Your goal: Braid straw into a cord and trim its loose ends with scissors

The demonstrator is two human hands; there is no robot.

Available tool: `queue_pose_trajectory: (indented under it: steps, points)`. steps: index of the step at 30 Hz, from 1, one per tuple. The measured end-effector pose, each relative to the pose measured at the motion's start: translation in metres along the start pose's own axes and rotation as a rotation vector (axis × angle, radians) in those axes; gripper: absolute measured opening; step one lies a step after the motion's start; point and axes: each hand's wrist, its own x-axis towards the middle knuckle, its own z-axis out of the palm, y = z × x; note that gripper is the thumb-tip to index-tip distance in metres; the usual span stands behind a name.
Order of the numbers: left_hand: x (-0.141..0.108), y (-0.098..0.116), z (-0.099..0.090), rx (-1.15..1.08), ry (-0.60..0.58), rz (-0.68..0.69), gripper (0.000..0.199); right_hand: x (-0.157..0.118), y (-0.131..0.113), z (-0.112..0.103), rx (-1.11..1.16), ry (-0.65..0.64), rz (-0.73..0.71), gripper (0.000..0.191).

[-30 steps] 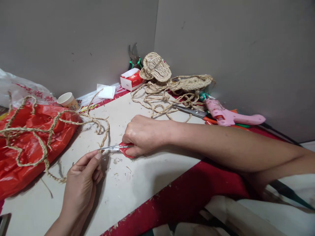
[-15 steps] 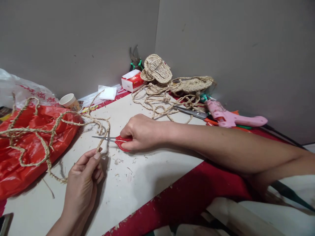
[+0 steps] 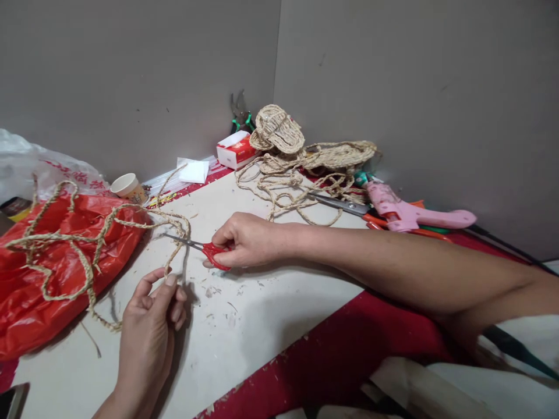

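Note:
My left hand (image 3: 151,320) pinches a braided straw rope (image 3: 95,240) between thumb and fingers near the table's left middle. From there the rope runs up and loops left over a red plastic bag (image 3: 109,250). In my right hand (image 3: 244,240) are small scissors with red handles (image 3: 213,254). Their blades point left and lie closed, or nearly so, across the rope just above my left fingertips. Whether the rope is between the blades is too small to tell.
Rope coils (image 3: 279,129), a red tissue box (image 3: 236,152), green-handled pliers (image 3: 241,119) and a paper cup (image 3: 128,187) stand along the wall. Larger scissors (image 3: 345,205) and a pink glue gun (image 3: 410,212) lie beyond my right forearm. Straw scraps dot the white board (image 3: 262,326).
The scissor blades have come together at the rope. The rope above my left hand has shifted slightly left, and the view has tilted a little.

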Motion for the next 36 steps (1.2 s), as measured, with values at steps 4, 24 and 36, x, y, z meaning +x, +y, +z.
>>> queue_pose_trajectory:
  steps: [4, 24, 36]
  points:
    - [0.0, 0.001, 0.0, -0.007, 0.01, 0.005, 0.025, 0.0, 0.002, 0.001, -0.104, 0.011, -0.03, 0.028]
    - [-0.001, 0.007, -0.005, -0.107, -0.111, -0.107, 0.017, 0.0, 0.014, 0.002, -0.79, 0.002, -0.304, 0.038]
    - [0.002, 0.006, -0.007, -0.201, -0.154, -0.2, 0.019, -0.001, 0.01, 0.007, -0.882, -0.018, -0.281, 0.038]
